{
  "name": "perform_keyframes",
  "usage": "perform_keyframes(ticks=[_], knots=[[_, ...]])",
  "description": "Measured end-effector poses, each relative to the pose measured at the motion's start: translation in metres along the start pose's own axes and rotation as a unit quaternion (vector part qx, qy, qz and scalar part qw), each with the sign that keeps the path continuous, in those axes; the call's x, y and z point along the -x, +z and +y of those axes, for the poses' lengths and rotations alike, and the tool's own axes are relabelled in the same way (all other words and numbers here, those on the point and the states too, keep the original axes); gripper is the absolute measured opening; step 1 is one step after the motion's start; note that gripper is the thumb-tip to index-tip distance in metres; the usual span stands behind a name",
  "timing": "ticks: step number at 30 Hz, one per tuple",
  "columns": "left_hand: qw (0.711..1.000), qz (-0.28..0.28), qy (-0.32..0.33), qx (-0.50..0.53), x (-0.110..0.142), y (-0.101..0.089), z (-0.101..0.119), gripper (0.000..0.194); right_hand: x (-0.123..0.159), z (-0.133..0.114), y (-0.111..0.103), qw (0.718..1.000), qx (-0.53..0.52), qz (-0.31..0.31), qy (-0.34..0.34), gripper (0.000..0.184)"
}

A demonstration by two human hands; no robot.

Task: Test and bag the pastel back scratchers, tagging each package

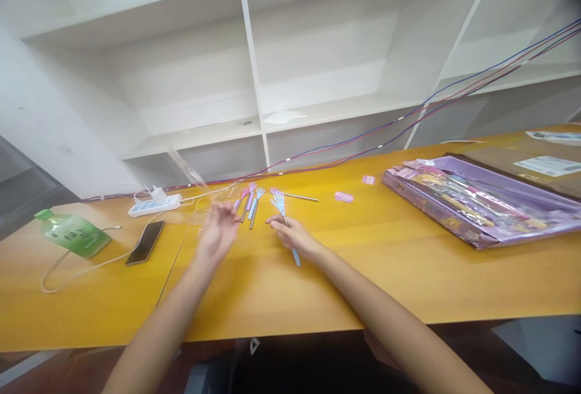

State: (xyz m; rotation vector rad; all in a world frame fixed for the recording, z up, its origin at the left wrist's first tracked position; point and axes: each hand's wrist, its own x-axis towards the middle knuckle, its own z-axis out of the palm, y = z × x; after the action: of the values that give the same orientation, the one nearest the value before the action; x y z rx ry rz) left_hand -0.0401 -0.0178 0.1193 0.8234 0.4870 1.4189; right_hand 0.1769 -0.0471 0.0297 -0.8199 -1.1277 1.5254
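My right hand (295,236) is closed around the shaft of a light blue back scratcher (278,202), its small claw-shaped head pointing away from me and its blue handle end below my palm. My left hand (220,227) is raised over the table, blurred, with its fingers loosely curled and apart. A clear plastic wrapper (188,167) shows in the air just beyond it; I cannot tell whether the fingers touch it. Several pink, purple and blue back scratchers (254,207) lie beyond my hands, and a purple one with a metal shaft (302,197) lies crosswise behind the blue head.
Purple box (483,242) with packaged items stands at right beside brown cardboard (503,167). Pink labels (344,197) lie nearer. At left are a green pouch (75,233), a phone (145,242) and a white power strip (154,203). Cables (318,152) run before white shelves.
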Motion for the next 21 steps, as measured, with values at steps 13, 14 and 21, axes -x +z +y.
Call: perform_keyframes(ticks=[13, 14, 21], knots=[[0.986, -0.006, -0.116, 0.120, -0.029, -0.030, -0.110, 0.031, -0.004, 0.000, -0.017, 0.981, 0.189, 0.007, -0.034, 0.051], [0.988, -0.008, -0.112, 0.108, -0.029, -0.032, -0.110, 0.032, -0.005, 0.000, -0.018, 0.981, 0.188, 0.019, -0.048, 0.047], [0.995, -0.036, -0.095, 0.008, -0.018, -0.037, -0.118, 0.053, -0.007, -0.004, -0.023, 0.920, 0.299, 0.161, -0.194, 0.034]])
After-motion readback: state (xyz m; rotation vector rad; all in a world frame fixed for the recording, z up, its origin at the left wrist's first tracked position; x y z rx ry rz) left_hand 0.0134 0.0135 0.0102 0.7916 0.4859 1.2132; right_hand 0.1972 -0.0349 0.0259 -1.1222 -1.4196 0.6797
